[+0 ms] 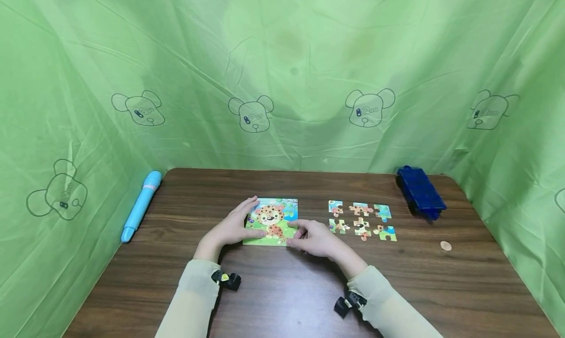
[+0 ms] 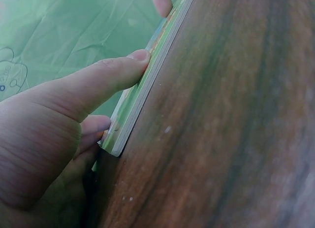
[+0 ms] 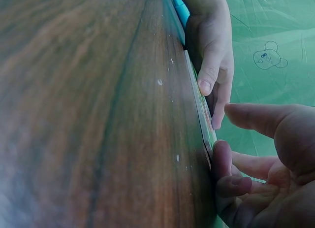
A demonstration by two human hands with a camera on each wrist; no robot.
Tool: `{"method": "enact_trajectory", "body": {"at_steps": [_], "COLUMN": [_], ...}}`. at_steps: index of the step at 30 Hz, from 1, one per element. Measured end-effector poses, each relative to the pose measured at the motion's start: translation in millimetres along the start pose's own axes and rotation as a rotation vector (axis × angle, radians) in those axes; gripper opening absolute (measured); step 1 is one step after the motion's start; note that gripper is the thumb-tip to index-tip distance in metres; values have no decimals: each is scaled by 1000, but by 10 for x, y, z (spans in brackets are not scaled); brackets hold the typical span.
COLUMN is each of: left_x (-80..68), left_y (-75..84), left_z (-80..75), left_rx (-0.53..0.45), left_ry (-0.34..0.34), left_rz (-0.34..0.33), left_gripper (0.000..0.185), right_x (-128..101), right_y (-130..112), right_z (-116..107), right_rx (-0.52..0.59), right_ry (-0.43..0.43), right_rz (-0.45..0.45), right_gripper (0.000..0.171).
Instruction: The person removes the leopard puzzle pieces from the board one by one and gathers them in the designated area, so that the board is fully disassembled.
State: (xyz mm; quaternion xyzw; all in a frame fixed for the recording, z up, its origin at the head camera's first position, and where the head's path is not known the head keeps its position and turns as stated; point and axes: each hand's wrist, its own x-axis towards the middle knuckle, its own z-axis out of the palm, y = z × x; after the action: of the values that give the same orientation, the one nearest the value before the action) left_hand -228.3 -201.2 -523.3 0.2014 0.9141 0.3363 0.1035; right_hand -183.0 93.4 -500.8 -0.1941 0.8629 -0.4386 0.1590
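Note:
A flat square picture board point(image 1: 272, 215) with a cartoon leopard lies on the table, its pale edge facing me in the left wrist view. My left hand point(image 1: 231, 227) holds its left side, thumb point(image 2: 133, 65) on the picture and fingers along the edge. On the right side, my right hand point(image 1: 313, 237) touches the board's edge with bent fingers point(image 3: 222, 156). Its thumb point(image 3: 251, 117) stands apart, above the board. Right of that hand, several loose jigsaw pieces point(image 1: 361, 208) lie in two rows.
A light blue cylinder point(image 1: 141, 205) lies along the table's left edge. Toward the back right stands a dark blue toy-like box point(image 1: 419, 192), with a small pale disc point(image 1: 446, 246) nearer me. Green cloth point(image 1: 300, 73) walls in the back and sides of the wooden table point(image 1: 273, 294).

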Motion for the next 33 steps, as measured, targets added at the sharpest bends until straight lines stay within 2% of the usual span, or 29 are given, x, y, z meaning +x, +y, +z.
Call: {"method": "enact_trajectory", "body": {"at_steps": [20, 33], "left_x": [23, 32], "left_y": [26, 21], "left_z": [5, 9], "left_rx": [-6, -8], "left_ry": [5, -6], "left_rz": [1, -23], "left_gripper": [104, 105], "right_x": [3, 11], "right_y": [15, 9], "right_z": [16, 43], "right_rx": [3, 11], "right_ry": [37, 70], "right_rz": [7, 26], "right_gripper": [50, 47]}}
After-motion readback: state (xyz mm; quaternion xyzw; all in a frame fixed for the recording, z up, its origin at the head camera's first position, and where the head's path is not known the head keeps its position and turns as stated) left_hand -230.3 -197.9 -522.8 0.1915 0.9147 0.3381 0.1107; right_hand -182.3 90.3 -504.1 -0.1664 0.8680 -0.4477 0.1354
